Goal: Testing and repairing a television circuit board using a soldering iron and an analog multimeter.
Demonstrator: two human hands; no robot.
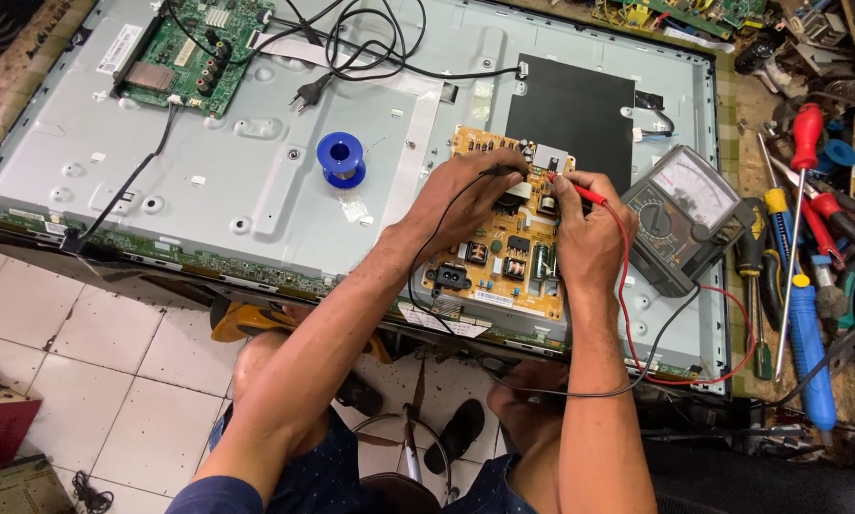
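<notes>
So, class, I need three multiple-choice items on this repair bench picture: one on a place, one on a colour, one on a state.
1. Where does the blue solder spool stand?
A on the floor tiles
B on the grey metal back panel
C on the meter

2. What colour is the probe in the right hand?
A red
B green
C white

3. The analog multimeter is:
A hanging on a wall
B resting tilted on the panel's right side
C held in the left hand

Answers: 1 B, it stands on bare metal; 2 A, the red tip shows; 3 B, nobody holds it.
</notes>
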